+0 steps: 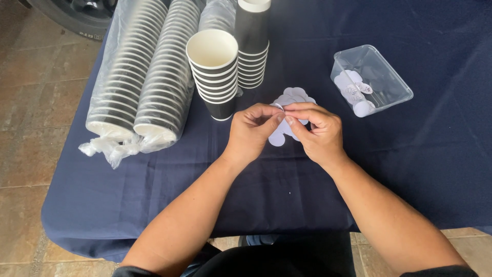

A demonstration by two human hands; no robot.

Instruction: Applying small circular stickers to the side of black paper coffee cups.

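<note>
Pinching a small white round paper sticker (279, 106) between thumb and forefinger tips, the left hand (252, 129) and the right hand (316, 131) meet at the centre of the frame, both grips closed together on the same disc, as though the fingertips were working at its edge. They hold it just above a loose pile of white round paper discs (289, 97) lying on the counter covered with a dark navy cloth (410, 164), so the supply sits directly under the fingers.

Just beyond the left hand, a short stack of black ribbed paper cups with white insides (214, 72) stands upright and mouth up, close enough to reach; a second, taller stack of the same cups (252, 46) stands behind it, upside down. At the upper left, two long sleeves of black-and-white paper cups in clear plastic wrap (146, 77) lie on their sides (their bag ends bunched towards the counter's edge).

At the upper right sits a clear rectangular plastic tub (394, 87), well apart from the hands, with more white discs (353, 92) in it; some bear faint marks, too small to make out.
</note>
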